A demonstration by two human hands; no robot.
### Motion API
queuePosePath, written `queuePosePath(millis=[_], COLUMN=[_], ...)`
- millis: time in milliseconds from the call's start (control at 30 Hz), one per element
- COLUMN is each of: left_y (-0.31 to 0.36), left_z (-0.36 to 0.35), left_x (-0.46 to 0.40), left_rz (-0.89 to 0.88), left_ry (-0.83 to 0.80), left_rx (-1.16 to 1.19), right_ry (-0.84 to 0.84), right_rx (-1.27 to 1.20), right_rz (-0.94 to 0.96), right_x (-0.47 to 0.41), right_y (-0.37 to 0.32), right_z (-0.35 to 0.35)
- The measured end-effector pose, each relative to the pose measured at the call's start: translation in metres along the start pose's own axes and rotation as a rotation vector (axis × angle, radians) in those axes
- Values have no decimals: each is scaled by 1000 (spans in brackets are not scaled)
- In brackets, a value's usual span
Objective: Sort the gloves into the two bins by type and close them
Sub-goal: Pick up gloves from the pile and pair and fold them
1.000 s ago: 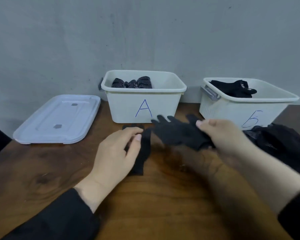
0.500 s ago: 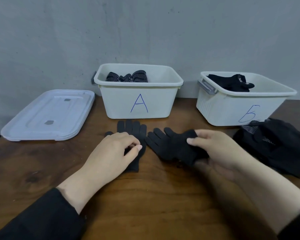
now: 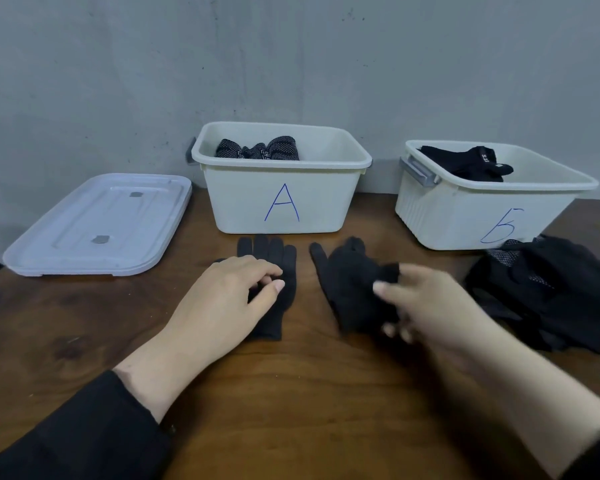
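At the far left, a pale lid [image 3: 97,225] is lying flat on the wooden table [image 3: 291,393], well apart from the hands. Just right of it, against the wall, bin A [image 3: 281,199] is standing open, with dotted black gloves [image 3: 257,152] showing above its far rim. Near the front of that bin, a plain black knit glove [image 3: 274,271] is lying flat on the table, its fingers pointing toward the bin. The left hand [image 3: 229,299] is resting on top of this glove, fingers curled, thumb and fingertips pinching the knit fabric near the palm.

Just right of it, a second black knit glove [image 3: 347,285] is lying partly bunched, one finger sticking out toward the far left. The right hand [image 3: 426,306], blurred, is grasping this glove at its cuff end, with thumb and curled fingers closing on the fabric.

Farther right, bin Б [image 3: 485,209] is standing open at an angle, a grey latch handle on its left end, with a black glove [image 3: 471,162] draped inside. In front of it at the right edge, a pile of unsorted black gloves [image 3: 551,292] is sitting on the table.
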State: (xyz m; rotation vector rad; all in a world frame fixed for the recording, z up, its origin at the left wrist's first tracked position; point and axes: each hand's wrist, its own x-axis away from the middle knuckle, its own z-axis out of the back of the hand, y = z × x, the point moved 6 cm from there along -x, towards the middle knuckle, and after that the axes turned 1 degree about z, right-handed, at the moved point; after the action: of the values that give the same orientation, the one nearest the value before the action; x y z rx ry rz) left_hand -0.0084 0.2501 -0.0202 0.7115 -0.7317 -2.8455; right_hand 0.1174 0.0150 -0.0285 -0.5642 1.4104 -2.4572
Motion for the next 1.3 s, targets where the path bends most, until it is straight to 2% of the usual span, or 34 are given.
queuePosePath(millis=[67, 100, 133, 200, 267, 333, 400, 467, 800, 1000, 1067, 1200, 1300], left_y=[2, 2, 3, 3, 3, 2, 1, 0, 0, -1, -3, -4, -3], left_z=[0, -1, -2, -4, -6, -7, -7, -6, -12, -9, -10, -12, -13], left_x=[-1, -1, -2, -2, -2, 0, 1, 1, 1, 0, -1, -2, -3], left_rz=[-17, -24, -28, -29, -32, -29, -22, -16, -7, -5, -5, -7, -7], left_ry=[5, 4, 0, -18, -29, -51, -71, -66, -89, -85, -84, -82, -95], left_rx=[-9, -16, -21, -28, -37, -48, -60, -63, -79, -85, -93, -98, -108], right_ry=[146, 239, 311, 366, 280, 117, -10, -66, 92, 119, 96, -57, -84], right_rx=[597, 794, 862, 772, 712, 765, 807, 794, 720, 850, 929, 1107, 1095], right_rz=[41, 61, 101, 332, 604, 715, 673, 627, 716, 567, 535, 483, 530], right_x=[9, 15, 20, 31, 41, 42, 36, 29, 6, -65, -84, -106, -114], right_y=[19, 19, 16, 4, -10, -9, -1, 7, -26, -61, -68, -68, -72], right_z=[15, 22, 26, 23, 4, -20, -36, -42, -29, -18, -18, -29, -36])
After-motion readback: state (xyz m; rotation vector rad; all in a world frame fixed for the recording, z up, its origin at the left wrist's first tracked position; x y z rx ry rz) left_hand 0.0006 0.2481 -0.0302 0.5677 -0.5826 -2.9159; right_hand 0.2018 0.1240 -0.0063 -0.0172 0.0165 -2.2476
